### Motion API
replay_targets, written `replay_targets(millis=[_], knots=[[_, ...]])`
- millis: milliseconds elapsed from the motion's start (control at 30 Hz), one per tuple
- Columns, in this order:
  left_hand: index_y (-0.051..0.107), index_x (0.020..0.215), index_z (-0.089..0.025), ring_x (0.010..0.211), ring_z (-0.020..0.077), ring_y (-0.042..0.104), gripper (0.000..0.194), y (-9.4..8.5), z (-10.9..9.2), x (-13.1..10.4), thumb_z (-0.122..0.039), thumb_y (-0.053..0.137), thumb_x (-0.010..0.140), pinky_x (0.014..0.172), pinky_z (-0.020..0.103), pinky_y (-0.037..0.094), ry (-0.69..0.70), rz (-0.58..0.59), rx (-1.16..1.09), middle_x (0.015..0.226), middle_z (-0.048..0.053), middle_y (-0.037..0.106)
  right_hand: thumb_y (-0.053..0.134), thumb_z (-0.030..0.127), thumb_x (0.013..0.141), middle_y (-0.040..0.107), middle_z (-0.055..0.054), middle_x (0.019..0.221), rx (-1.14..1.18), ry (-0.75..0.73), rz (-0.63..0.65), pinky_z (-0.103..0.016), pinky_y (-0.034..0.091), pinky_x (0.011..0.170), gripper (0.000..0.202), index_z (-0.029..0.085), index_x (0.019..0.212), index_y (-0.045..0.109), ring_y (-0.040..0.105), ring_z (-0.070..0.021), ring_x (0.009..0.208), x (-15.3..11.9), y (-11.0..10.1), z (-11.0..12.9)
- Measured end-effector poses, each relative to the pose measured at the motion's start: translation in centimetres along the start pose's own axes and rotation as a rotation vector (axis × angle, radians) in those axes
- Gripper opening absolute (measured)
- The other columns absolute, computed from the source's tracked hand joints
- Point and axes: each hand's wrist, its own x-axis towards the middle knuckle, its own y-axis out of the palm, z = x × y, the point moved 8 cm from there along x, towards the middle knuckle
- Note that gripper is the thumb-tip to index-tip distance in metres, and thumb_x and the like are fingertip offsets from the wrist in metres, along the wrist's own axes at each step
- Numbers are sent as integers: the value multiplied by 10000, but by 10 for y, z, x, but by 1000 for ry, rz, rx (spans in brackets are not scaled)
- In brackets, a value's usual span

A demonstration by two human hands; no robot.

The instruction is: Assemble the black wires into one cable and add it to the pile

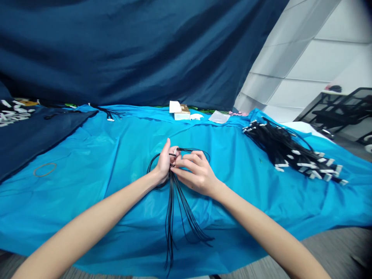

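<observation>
A dark blue curtain [130, 50] hangs behind a surface draped in bright blue cloth [128, 151], where a pile of black cables with white ends [281, 149] lies to the right, a small box [182, 116] sits at the back and a thin loop [44, 169] rests on the left. The black wire bundle [171, 193] is held up between both hands near the middle, its loose strands fanning down toward the front edge. The left hand [166, 162] has its fingers curled around the gathered part, thumb upright; the right hand [196, 170] has bent fingers closed at the tips on the same place, though exactly which strands they pinch cannot be told. The bundle should be light, springy and a little slippery, so strands could splay; the best hold is probably the gathered part, just below the white piece [176, 151], rather than the free ends.
</observation>
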Motion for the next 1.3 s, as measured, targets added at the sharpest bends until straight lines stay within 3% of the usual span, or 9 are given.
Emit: replay_targets(millis=[167, 500, 700, 800, 900, 1067, 1200, 1300], knots=[[417, 502, -136, 332, 35, 271, 546, 1, 4, 4, -514, 247, 858, 340, 164, 188, -14, 45, -11, 418, -28, 318, 593, 175, 789, 677, 15, 831, -4, 7, -4, -314, 370, 764, 74, 200, 838, 642, 551, -132, 859, -1, 1, 0], [454, 514, -132, 328, 41, 298, 532, -2, 11, 5, -502, 280, 855, 334, 159, 211, -65, 17, -62, 409, -25, 345, 561, 126, 805, 674, 6, 842, -12, -60, -6, -317, 366, 790, 95, 173, 860, 623, 556, -112, 876, -4, 4, 4], [443, 515, -131, 321, 42, 321, 530, 6, 17, 4, -524, 300, 840, 317, 161, 198, -127, 104, -150, 420, -22, 365, 565, 173, 785, 677, -25, 873, 38, 0, -6, -331, 394, 722, 92, 165, 856, 623, 568, -152, 830, -1, 5, 1], [415, 509, -143, 324, 44, 325, 518, 8, 18, 4, -558, 351, 812, 321, 168, 211, -132, 139, -158, 429, -26, 365, 568, 156, 759, 677, -31, 855, 199, 137, -45, -336, 428, 718, 88, 172, 828, 620, 581, -173, 846, 1, 1, -8], [389, 504, -160, 304, 50, 296, 521, 4, 18, 7, -596, 367, 787, 322, 182, 213, -112, 133, -114, 400, -39, 330, 547, 124, 760, 675, -44, 826, 499, 337, -138, -342, 470, 773, 105, 176, 817, 618, 600, -171, 878, 1, -5, -21], [398, 539, -168, 298, 66, 273, 551, 8, 15, 4, -615, 229, 814, 333, 180, 208, -93, 199, 18, 353, -35, 320, 529, 164, 796, 657, -43, 821, 1069, 787, -307, -363, 500, 795, 89, 177, 808, 616, 623, -163, 829, -13, -1, -52], [392, 579, -177, 306, 75, 256, 558, 13, 14, -2, -621, 153, 817, 338, 177, 199, -120, 234, 41, 335, -38, 305, 510, 235, 811, 565, 22, 672, 1356, 1033, -521, -294, 525, 626, 77, 199, 796, 575, 593, -116, 665, -24, -3, -75], [389, 573, -176, 308, 76, 256, 569, 12, 14, -1, -612, 121, 822, 344, 178, 203, -111, 226, 79, 331, -21, 339, 504, 262, 811, 496, 32, 669, 1287, 1097, -639, -194, 442, 442, 118, 221, 867, 600, 528, -73, 554, -31, -16, -90]])
